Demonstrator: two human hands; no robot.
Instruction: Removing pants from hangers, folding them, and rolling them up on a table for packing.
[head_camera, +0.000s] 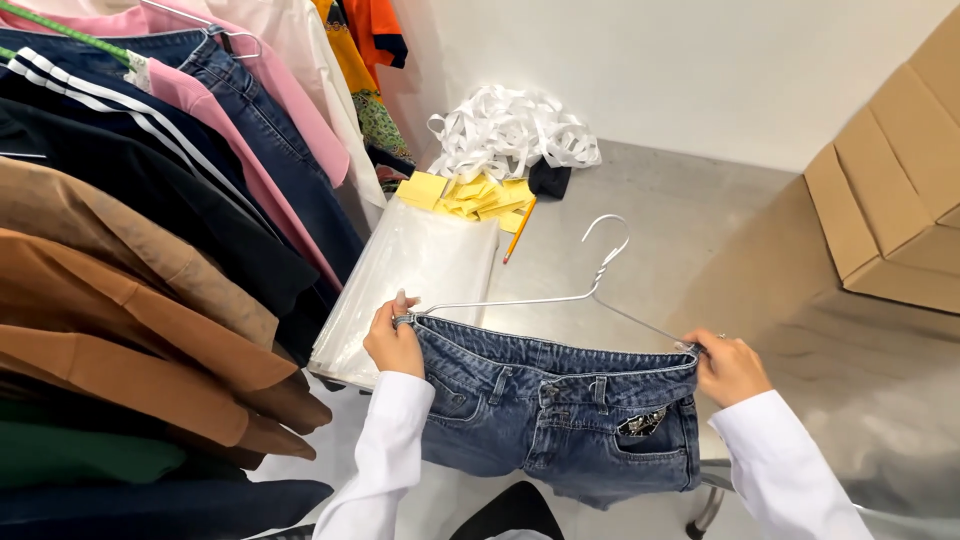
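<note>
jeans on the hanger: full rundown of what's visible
The jeans are mid-blue faded denim, waistband up, with belt loops, a centre button and front pockets; something patterned shows at one pocket. They are clipped at both waist corners to a silver wire hanger with a twisted neck and an open hook. The left hand pinches one corner, the right hand the other, holding them spread over the grey table. The legs drop out of view.
</note>
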